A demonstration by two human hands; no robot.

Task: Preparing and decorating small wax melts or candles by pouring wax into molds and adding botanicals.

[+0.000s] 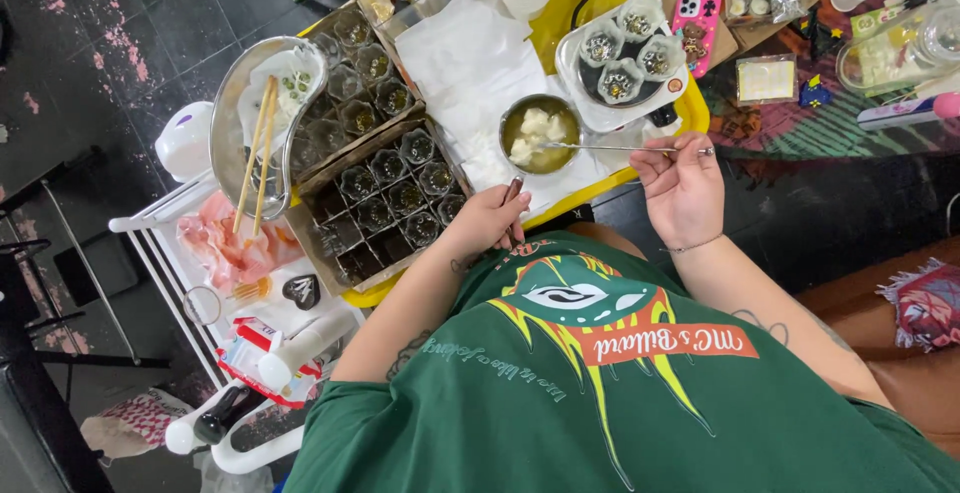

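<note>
Head view shows my right hand point(685, 188) pinching a thin metal spoon point(605, 147) whose tip reaches the small steel bowl point(541, 133) of white pieces on the yellow tray point(690, 111). My left hand point(490, 218) rests closed beside the box of little cups point(385, 203), grip around a dark stick.

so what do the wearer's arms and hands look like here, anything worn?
Both hands bare, no gloves. Right hand has a thin bracelet at the wrist and a ring; tattoo on that forearm. Left hand has dark-painted nails and forearm tattoos. Short green sleeves of a printed T-shirt.
</note>
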